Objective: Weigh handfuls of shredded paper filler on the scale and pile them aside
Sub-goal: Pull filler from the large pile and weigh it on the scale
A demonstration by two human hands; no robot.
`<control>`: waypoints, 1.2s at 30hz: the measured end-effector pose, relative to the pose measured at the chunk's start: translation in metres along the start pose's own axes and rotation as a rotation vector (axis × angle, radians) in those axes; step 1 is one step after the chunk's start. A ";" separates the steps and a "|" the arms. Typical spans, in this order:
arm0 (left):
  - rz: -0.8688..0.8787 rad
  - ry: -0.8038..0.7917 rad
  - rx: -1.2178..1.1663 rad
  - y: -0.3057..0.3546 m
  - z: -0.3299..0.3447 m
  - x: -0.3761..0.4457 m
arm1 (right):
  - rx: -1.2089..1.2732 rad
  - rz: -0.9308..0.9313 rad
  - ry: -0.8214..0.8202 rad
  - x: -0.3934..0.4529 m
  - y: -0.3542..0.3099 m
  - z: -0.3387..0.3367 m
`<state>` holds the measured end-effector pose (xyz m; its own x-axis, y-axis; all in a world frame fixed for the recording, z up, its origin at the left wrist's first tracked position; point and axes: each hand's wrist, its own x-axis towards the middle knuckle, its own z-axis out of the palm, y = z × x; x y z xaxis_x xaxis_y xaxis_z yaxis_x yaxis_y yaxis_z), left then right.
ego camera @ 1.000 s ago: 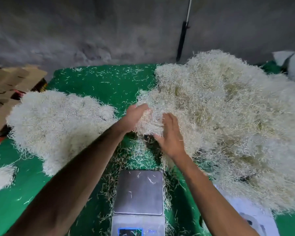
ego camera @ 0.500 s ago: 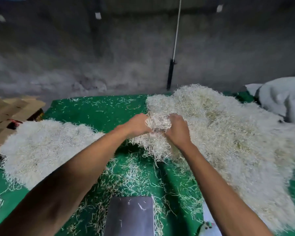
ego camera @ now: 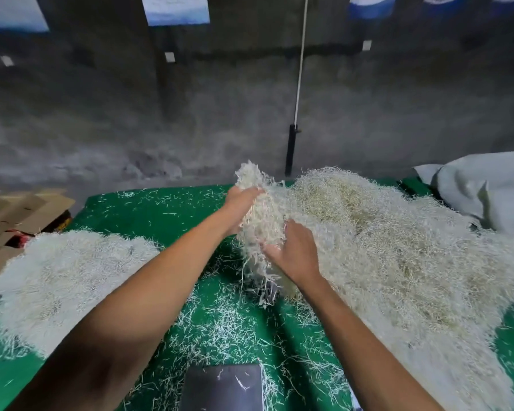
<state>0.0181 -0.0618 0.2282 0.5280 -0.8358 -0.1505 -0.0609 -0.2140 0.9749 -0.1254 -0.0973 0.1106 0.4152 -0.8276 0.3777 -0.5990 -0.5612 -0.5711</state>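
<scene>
A large heap of cream shredded paper (ego camera: 398,247) covers the right side of the green mat (ego camera: 161,212). Both hands lift a clump of shredded paper (ego camera: 258,221) off the heap's left edge, strands trailing below it. My left hand (ego camera: 239,207) grips the clump from the left and top. My right hand (ego camera: 294,252) holds its lower right side, fingers against the shreds. The scale's grey platter (ego camera: 223,387) shows at the bottom edge with a few strands on it. A second, whiter pile (ego camera: 63,280) lies to the left.
Loose strands litter the mat between the piles. Flattened cardboard (ego camera: 18,212) lies at the far left. A grey cloth bundle (ego camera: 487,188) sits at the back right. A pole (ego camera: 293,143) leans on the concrete wall behind.
The hands have pulled the clump up and away from the heap. The view has tilted upward, so only the scale's platter edge remains in sight.
</scene>
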 end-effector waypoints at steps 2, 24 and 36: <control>0.046 0.087 -0.093 0.017 0.006 0.000 | -0.099 0.025 -0.067 -0.005 0.010 0.007; -0.018 0.036 -0.099 0.030 0.001 0.012 | 0.128 0.270 -0.130 -0.011 0.027 0.010; -0.156 0.179 -0.516 0.012 -0.023 0.011 | -0.169 0.426 -0.272 -0.017 0.056 0.006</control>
<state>0.0429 -0.0622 0.2420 0.6354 -0.7061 -0.3126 0.4277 -0.0153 0.9038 -0.1620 -0.1142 0.0677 0.2599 -0.9625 -0.0776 -0.8459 -0.1881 -0.4991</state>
